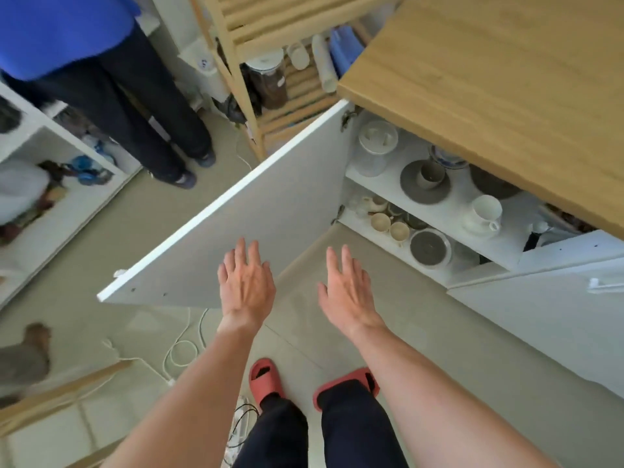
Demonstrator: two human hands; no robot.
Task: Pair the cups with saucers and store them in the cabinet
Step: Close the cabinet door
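Observation:
The white cabinet stands with its left door (256,231) swung wide. On its upper shelf (449,211) a beige cup (431,174) sits on a grey saucer (413,189), and a white cup (486,209) rests on a white saucer (472,226). The lower shelf holds two cream cups (390,226) and a grey plate (429,248). My left hand (245,282) hovers flat by the door's lower edge, fingers spread, holding nothing. My right hand (344,285) hangs open over the floor in front of the cabinet.
A wooden countertop (506,79) overhangs the cabinet. A wooden slatted rack (270,62) with a jar stands behind the door. A person in blue (101,79) stands at the left by white shelving (50,184). White cables (182,349) lie on the floor near my feet.

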